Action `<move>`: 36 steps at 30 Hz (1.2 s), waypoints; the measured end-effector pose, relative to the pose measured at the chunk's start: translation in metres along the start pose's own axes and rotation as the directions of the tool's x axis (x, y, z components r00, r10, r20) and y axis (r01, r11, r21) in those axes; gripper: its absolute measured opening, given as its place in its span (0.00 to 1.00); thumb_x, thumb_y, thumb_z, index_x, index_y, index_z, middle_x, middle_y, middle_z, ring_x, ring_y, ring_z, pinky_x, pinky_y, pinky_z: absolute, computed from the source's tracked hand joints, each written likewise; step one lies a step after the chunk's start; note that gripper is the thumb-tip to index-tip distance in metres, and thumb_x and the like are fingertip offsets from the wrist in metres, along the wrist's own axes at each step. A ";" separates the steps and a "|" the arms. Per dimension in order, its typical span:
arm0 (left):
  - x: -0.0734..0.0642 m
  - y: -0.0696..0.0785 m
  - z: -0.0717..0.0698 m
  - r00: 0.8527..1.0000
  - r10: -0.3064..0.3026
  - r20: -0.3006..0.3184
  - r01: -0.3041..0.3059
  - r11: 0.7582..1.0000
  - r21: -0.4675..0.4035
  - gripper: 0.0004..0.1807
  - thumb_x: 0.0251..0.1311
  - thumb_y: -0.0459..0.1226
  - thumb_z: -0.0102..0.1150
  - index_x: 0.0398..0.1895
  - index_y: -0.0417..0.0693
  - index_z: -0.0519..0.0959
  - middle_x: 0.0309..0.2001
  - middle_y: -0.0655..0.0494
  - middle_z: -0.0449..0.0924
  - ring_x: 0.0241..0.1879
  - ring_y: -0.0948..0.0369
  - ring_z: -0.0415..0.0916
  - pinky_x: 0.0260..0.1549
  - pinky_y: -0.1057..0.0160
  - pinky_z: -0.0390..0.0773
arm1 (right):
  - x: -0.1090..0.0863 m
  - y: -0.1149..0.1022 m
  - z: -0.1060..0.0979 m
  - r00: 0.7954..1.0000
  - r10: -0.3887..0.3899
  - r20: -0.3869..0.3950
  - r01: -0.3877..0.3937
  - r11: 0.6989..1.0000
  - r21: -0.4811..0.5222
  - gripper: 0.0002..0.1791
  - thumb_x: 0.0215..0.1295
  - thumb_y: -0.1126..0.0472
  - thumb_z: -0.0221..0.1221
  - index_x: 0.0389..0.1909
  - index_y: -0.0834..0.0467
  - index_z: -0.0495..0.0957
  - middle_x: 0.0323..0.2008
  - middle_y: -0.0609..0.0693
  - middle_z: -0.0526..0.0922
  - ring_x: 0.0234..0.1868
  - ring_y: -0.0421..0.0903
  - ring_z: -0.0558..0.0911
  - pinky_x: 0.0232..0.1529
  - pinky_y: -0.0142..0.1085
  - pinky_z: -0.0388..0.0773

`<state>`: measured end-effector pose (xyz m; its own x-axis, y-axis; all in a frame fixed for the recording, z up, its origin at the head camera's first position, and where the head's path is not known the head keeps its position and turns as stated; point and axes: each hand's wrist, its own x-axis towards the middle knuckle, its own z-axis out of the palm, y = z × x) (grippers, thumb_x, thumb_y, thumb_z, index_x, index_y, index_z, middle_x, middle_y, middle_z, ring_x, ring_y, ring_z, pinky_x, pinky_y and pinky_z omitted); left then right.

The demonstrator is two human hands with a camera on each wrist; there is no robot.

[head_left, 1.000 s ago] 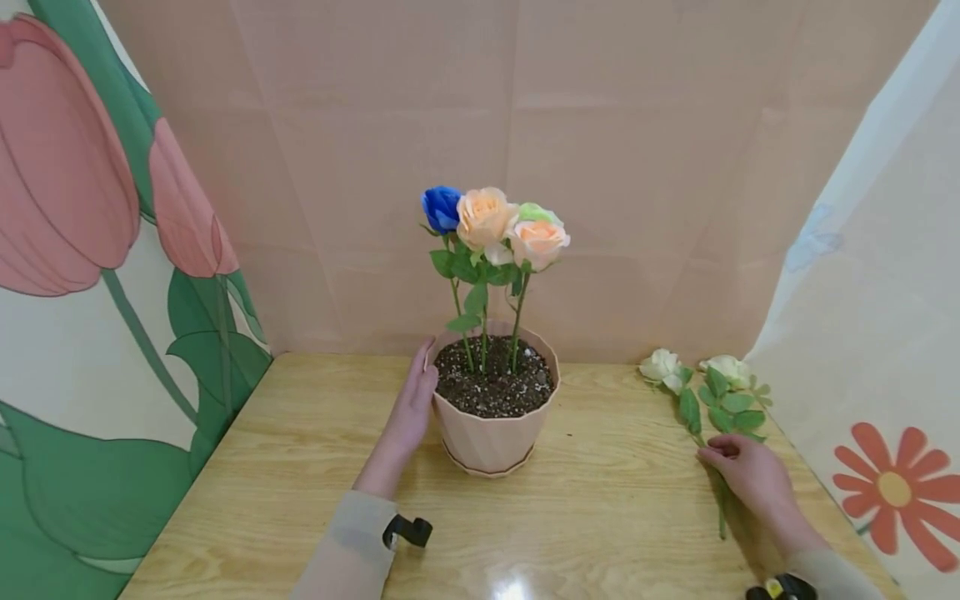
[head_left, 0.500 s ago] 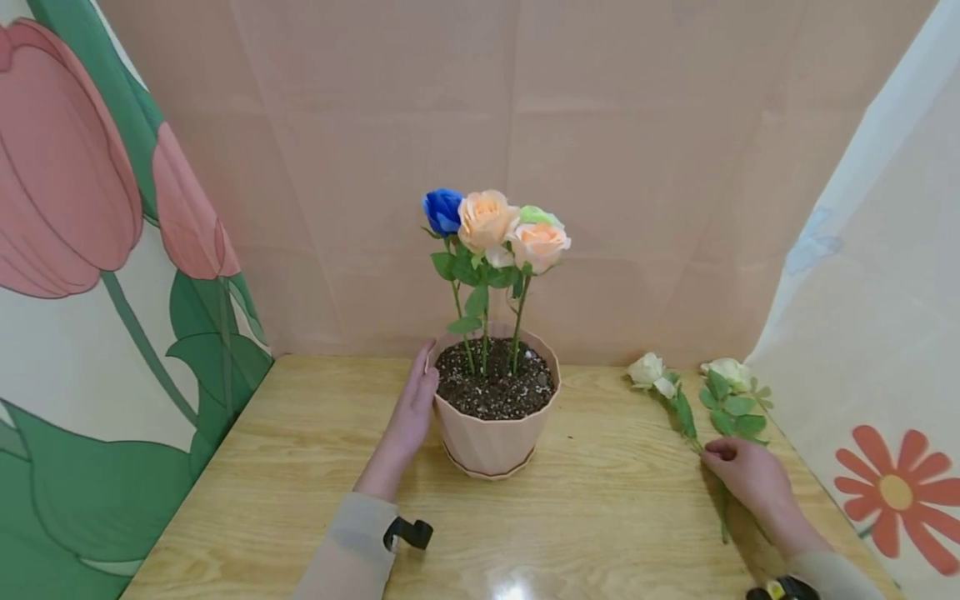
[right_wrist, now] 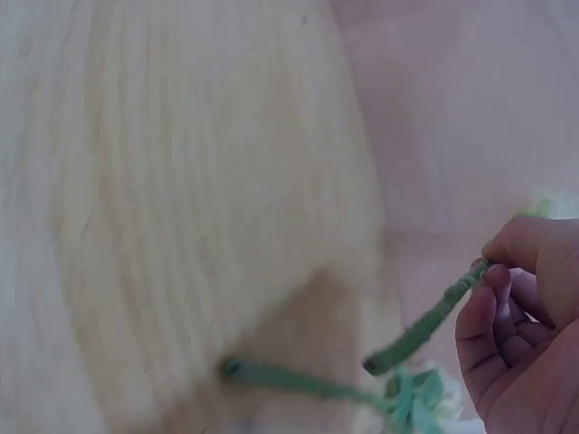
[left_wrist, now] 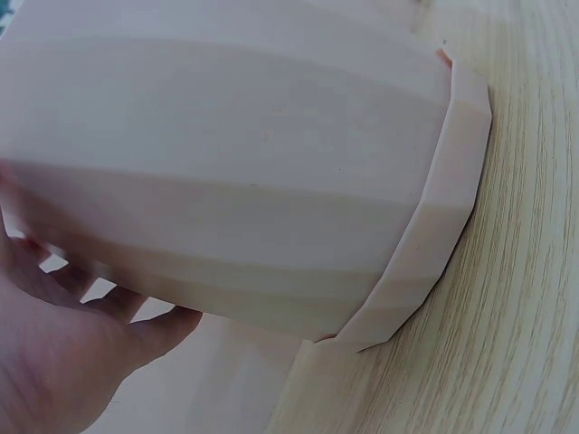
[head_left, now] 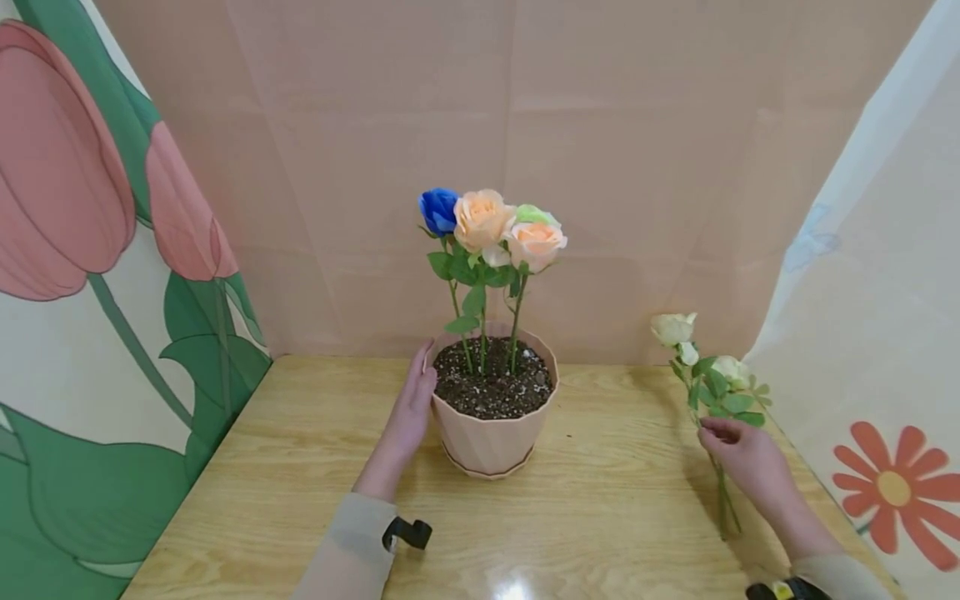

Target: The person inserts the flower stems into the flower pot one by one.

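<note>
A pale pink faceted flower pot [head_left: 491, 446] full of dark soil [head_left: 495, 392] stands mid-table on a matching saucer [left_wrist: 434, 217]. Planted in it are a blue rose [head_left: 438, 211], a peach rose [head_left: 482, 220] and a lighter peach rose [head_left: 536, 243] with a pale green bloom behind. My left hand [head_left: 413, 400] rests against the pot's left side, fingers extended along the wall. On the right, my right hand [head_left: 746, 462] pinches the green stem [right_wrist: 425, 330] of a white rose [head_left: 673, 328] between thumb and fingertips, its head raised. Another white rose [head_left: 731, 372] lies behind that hand.
The wooden table [head_left: 600, 508] ends at a pinkish cloth backdrop [head_left: 637, 167]. A tulip-printed panel [head_left: 67, 350] borders the left side, and a sheet with a red printed flower [head_left: 892, 488] borders the right.
My right hand has lifted the pinched white rose, so its head has swung left and then risen off the table. The left hand and the pot have stayed in place.
</note>
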<state>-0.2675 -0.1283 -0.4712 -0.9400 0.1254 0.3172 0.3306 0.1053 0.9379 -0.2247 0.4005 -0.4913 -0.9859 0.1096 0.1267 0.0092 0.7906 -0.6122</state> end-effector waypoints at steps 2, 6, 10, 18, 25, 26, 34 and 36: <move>0.000 0.000 0.000 1.000 -0.002 0.002 0.002 1.000 0.001 0.33 0.90 0.55 0.32 0.92 0.67 0.47 0.91 0.55 0.42 0.87 0.44 0.41 0.82 0.31 0.43 | -0.002 -0.009 -0.001 1.000 -0.006 -0.009 0.006 1.000 0.026 0.33 0.85 0.44 0.59 0.70 0.71 0.79 0.56 0.67 0.88 0.44 0.45 0.87 0.35 0.33 0.83; -0.001 0.000 -0.001 1.000 -0.007 0.005 0.007 1.000 0.002 0.33 0.90 0.56 0.32 0.92 0.68 0.47 0.91 0.56 0.41 0.88 0.44 0.41 0.81 0.30 0.42 | -0.006 -0.029 -0.003 0.999 -0.029 -0.045 0.032 0.997 0.073 0.33 0.84 0.44 0.60 0.71 0.69 0.79 0.56 0.66 0.88 0.39 0.39 0.87 0.34 0.31 0.84; -0.001 0.001 -0.001 1.000 -0.004 0.005 0.003 1.000 0.005 0.33 0.90 0.55 0.32 0.92 0.67 0.47 0.91 0.56 0.41 0.88 0.44 0.40 0.82 0.30 0.42 | -0.009 -0.048 -0.001 0.994 -0.063 -0.094 0.073 0.992 0.107 0.30 0.83 0.46 0.62 0.70 0.67 0.81 0.54 0.65 0.90 0.36 0.38 0.88 0.32 0.32 0.84; -0.002 0.003 -0.001 1.000 0.000 0.006 0.000 1.000 -0.010 0.33 0.90 0.55 0.33 0.92 0.67 0.47 0.91 0.55 0.41 0.88 0.44 0.41 0.82 0.31 0.43 | -0.014 -0.076 0.004 0.984 -0.109 -0.141 0.131 0.979 0.158 0.25 0.84 0.49 0.63 0.68 0.65 0.83 0.54 0.63 0.90 0.38 0.31 0.84 0.33 0.28 0.82; -0.002 0.002 0.000 1.000 0.001 -0.001 -0.001 1.000 0.008 0.33 0.91 0.54 0.33 0.93 0.67 0.47 0.91 0.55 0.42 0.88 0.44 0.41 0.82 0.31 0.43 | -0.018 -0.100 -0.002 0.976 -0.132 -0.175 0.165 0.969 0.185 0.21 0.83 0.48 0.63 0.63 0.60 0.85 0.47 0.55 0.90 0.37 0.35 0.85 0.34 0.27 0.82; -0.002 0.002 0.000 1.000 0.000 -0.003 0.000 1.000 0.009 0.33 0.91 0.53 0.33 0.93 0.67 0.47 0.91 0.55 0.42 0.88 0.44 0.41 0.82 0.30 0.43 | -0.019 -0.104 -0.003 0.975 -0.135 -0.177 0.169 0.967 0.190 0.21 0.83 0.48 0.64 0.62 0.60 0.85 0.45 0.54 0.90 0.37 0.36 0.85 0.34 0.27 0.82; -0.001 0.001 -0.001 1.000 0.006 -0.002 -0.006 1.000 -0.003 0.32 0.91 0.52 0.33 0.93 0.67 0.47 0.91 0.55 0.41 0.88 0.44 0.40 0.81 0.29 0.42 | -0.027 -0.137 -0.009 0.963 -0.180 -0.198 0.223 0.950 0.220 0.18 0.82 0.49 0.65 0.56 0.59 0.85 0.38 0.51 0.88 0.34 0.40 0.84 0.31 0.30 0.79; -0.001 0.002 -0.001 1.000 0.007 -0.003 -0.007 1.000 -0.003 0.33 0.91 0.52 0.34 0.92 0.67 0.47 0.91 0.55 0.42 0.88 0.45 0.40 0.82 0.31 0.42 | -0.029 -0.145 -0.010 0.961 -0.190 -0.203 0.235 0.946 0.225 0.17 0.83 0.49 0.64 0.56 0.59 0.85 0.38 0.51 0.88 0.34 0.40 0.84 0.31 0.30 0.80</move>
<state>-0.2658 -0.1291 -0.4701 -0.9379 0.1229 0.3243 0.3369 0.1013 0.9361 -0.1954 0.2885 -0.3985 -0.9149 0.0768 0.3963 -0.2606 0.6374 -0.7251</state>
